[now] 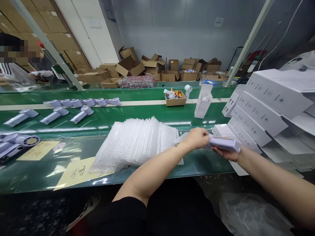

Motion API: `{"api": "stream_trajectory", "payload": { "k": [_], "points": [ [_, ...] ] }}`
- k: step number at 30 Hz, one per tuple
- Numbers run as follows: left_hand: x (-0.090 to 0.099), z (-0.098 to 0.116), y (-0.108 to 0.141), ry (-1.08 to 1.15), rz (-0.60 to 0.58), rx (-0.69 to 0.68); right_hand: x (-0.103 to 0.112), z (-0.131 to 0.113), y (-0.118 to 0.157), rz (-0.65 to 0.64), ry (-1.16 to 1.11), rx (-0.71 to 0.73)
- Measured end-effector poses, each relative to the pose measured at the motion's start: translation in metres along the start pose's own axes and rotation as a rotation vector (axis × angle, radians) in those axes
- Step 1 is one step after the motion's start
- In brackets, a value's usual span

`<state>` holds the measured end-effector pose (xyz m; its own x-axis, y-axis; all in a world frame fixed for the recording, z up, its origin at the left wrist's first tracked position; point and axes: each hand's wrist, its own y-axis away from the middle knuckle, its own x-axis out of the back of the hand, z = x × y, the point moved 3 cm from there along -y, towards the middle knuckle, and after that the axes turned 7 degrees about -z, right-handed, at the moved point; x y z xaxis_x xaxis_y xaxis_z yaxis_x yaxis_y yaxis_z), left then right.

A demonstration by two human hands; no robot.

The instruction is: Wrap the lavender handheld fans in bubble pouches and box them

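The right hand's fingers curl up from beneath around a lilac appliance (225,143), gripping its underside; the right hand (228,154) is partly covered by it. The left hand (197,137) reaches across with its fingers bent down, seemingly closed on the appliance's left end. Whether those fingertips pinch the body itself or a thin wrapping on it, I cannot tell.

The appliance is held above the desk (197,167), toward its right side. Its long axis runs sideways, from the left fingertips toward the right wrist, dipping slightly rightward. It lies to the right of the left fingers and directly on top of the right ones, so the right hand has the fuller hold.

Just behind the hands sits a white carton (222,130), partly hidden, and beyond it rises a stack of white cartons (267,93). Left of the hands, a leaning row of bubble-wrap pouches (135,141) overlaps a yellow sheet (71,173). An upright white box (202,107) stands farther back, near a small cardboard tray (176,102) of parts.

Far left, round-headed lilac appliances (80,116) lie in rows, the nearest cut off by the frame, as is a person (14,70). The held appliance's far end blurs, and a translucent sheet behind the left wrist is hard to make out.
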<state>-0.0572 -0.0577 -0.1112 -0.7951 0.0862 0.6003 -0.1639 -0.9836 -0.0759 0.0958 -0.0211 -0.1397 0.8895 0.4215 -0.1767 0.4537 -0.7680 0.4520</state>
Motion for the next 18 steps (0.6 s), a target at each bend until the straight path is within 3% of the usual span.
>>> {"api": "stream_trajectory", "payload": {
  "k": [4,8,10,14,16,18],
  "points": [
    [0.025,-0.010,-0.010,0.282,0.027,0.193,-0.014,-0.031,-0.002,0.054,0.203,-0.044],
    [0.038,-0.021,-0.004,0.467,0.132,0.285,-0.029,-0.066,0.000,0.062,0.351,0.038],
    [0.051,-0.016,0.000,0.513,0.215,0.236,-0.034,-0.084,0.006,0.061,0.385,0.093],
    [0.093,0.004,0.013,0.649,0.358,0.044,-0.043,-0.110,0.022,0.008,0.365,0.215],
    [0.110,0.012,0.022,0.670,0.342,-0.115,-0.052,-0.113,0.029,-0.076,0.321,0.283],
    [0.110,0.014,0.031,0.618,0.255,-0.268,-0.066,-0.110,0.032,-0.166,0.251,0.352]
  ]
}}
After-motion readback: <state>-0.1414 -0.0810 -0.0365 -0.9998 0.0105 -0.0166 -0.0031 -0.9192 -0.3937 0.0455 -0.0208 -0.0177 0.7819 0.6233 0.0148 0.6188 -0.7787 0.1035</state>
